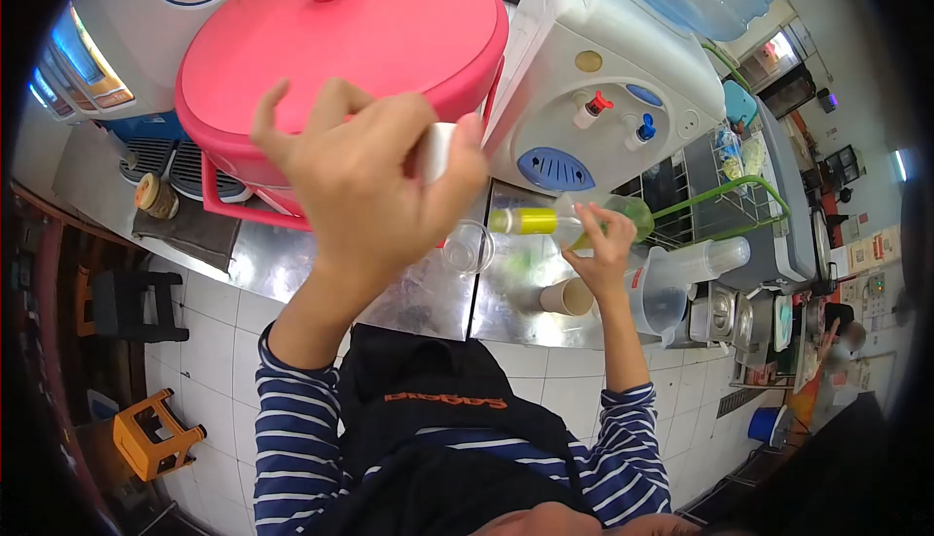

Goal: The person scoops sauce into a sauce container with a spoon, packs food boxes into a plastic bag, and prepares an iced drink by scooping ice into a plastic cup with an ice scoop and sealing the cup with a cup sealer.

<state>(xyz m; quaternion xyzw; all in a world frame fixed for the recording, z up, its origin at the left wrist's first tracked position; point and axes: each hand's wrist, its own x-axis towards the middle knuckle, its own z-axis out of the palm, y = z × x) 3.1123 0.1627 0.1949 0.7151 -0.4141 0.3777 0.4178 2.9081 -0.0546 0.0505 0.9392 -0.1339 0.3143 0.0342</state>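
My left hand (375, 171) is raised high in front of the pink lidded tub (341, 35). A small white object (438, 152) is pinched between its thumb and index finger; its kind is partly hidden by the fingers. My right hand (608, 252) has its fingers around a clear bottle (569, 225) with a yellow-green band at the neck. The bottle's neck points left over the metal counter. A clear plastic cup (468, 247) stands below and left of that neck. Near my right wrist is a light brown cup (566, 298).
A white water dispenser (593, 79) stands behind the bottle. On the right are a clear pitcher (657, 298), stacked clear cups (715, 258) and a green-edged wire rack (720, 200). A small jar (156, 196) sits at left. An orange stool (156, 434) stands on the floor.
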